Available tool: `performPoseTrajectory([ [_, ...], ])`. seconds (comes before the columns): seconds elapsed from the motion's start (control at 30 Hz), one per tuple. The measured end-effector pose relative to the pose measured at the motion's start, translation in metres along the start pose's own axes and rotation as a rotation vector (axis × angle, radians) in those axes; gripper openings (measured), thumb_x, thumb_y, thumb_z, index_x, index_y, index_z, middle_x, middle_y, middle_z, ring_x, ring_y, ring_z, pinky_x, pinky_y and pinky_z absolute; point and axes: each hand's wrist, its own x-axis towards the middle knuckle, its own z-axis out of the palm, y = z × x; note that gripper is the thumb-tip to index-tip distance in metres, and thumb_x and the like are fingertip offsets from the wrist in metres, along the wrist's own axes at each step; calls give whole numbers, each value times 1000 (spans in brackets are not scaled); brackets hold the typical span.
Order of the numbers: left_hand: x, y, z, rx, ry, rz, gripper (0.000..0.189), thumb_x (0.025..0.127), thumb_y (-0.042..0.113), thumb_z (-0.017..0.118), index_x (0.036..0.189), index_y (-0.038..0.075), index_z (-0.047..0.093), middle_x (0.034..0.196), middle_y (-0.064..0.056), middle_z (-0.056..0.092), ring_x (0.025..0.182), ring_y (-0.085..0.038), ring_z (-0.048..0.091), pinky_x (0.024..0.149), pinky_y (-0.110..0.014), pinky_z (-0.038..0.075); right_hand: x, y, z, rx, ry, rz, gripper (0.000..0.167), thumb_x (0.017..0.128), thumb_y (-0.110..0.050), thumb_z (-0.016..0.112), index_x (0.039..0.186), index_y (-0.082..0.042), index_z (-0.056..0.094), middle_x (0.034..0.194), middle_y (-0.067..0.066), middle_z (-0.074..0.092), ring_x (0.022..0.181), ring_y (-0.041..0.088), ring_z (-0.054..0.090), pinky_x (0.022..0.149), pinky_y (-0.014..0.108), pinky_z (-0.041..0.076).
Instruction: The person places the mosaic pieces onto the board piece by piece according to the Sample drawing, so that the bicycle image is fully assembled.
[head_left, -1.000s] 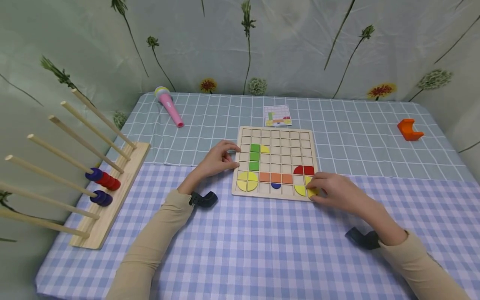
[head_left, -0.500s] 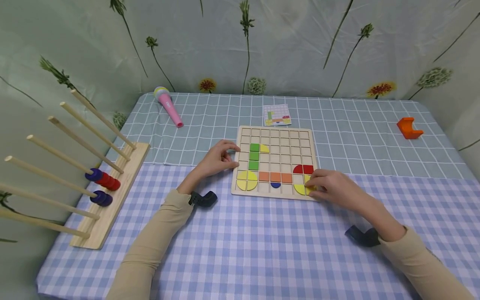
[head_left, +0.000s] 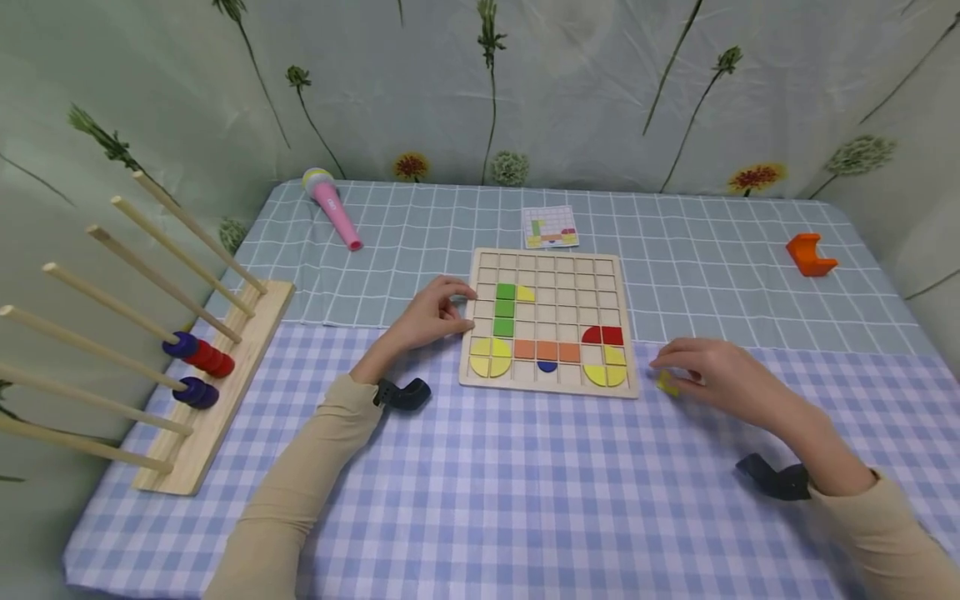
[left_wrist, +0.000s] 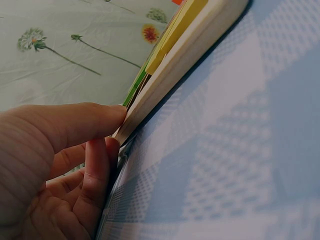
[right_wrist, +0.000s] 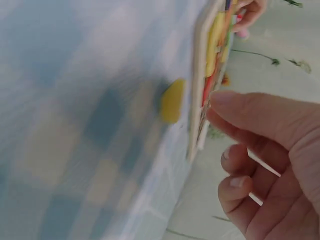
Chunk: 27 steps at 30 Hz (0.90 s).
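Note:
A wooden grid board (head_left: 562,321) lies flat, with green and orange squares, yellow and red rounded pieces and a blue half-circle set in it. My left hand (head_left: 429,315) rests thumb and fingertips against the board's left edge; the left wrist view shows the thumb tip at its rim. Right of the board, a small yellow piece (head_left: 666,384) with a rounded side shows by my right hand (head_left: 720,375). In the right wrist view this yellow piece (right_wrist: 172,101) is apart from the thumb and fingers, which are loosely bent and hold nothing.
A printed pattern card (head_left: 550,227) lies behind the board. At left stands a wooden peg rack (head_left: 232,392) with blue and red rings. A pink toy microphone (head_left: 333,210) lies at the back left, an orange curved block (head_left: 810,255) at the back right.
My right hand has moved right, off the board's lower right corner, and a yellow piece now shows beside the board. The yellow corner pieces there have come into full view. The left hand stays put.

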Motion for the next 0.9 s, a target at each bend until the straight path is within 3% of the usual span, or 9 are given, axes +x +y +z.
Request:
performPoseTrajectory([
  [0.23, -1, -2, -2, -2, 0, -11, 42, 81, 9, 71, 120, 2, 58, 131, -15, 46, 73, -12, 54, 63, -13, 45, -12, 13, 5, -62, -9, -97, 38, 74, -4, 75, 110, -13, 70, 111, 2, 69, 105, 25, 64, 84, 43, 54],
  [0.4, -2, -2, -2, 6, 1, -1, 42, 81, 9, 71, 120, 1, 58, 131, -16, 46, 72, -10, 54, 63, -13, 45, -12, 16, 9, -89, 14, -139, 41, 71, -3, 77, 110, -15, 70, 105, -1, 69, 98, 19, 64, 80, 39, 55],
  [0.6, -2, -3, -1, 5, 0, 14, 43, 80, 8, 71, 120, 0, 58, 131, -17, 46, 72, -9, 53, 63, -14, 45, -7, 10, 12, -72, -6, -79, 35, 73, -11, 77, 107, -14, 70, 90, -7, 67, 76, 5, 53, 67, 26, 52],
  [0.9, 1, -1, -1, 5, -2, 15, 41, 81, 9, 70, 120, 1, 58, 130, -15, 46, 72, -10, 53, 62, -13, 44, 0, 1, 15, 46, -53, 17, 17, 77, -17, 75, 92, -12, 71, 75, -8, 60, 68, 4, 47, 60, 19, 45],
])
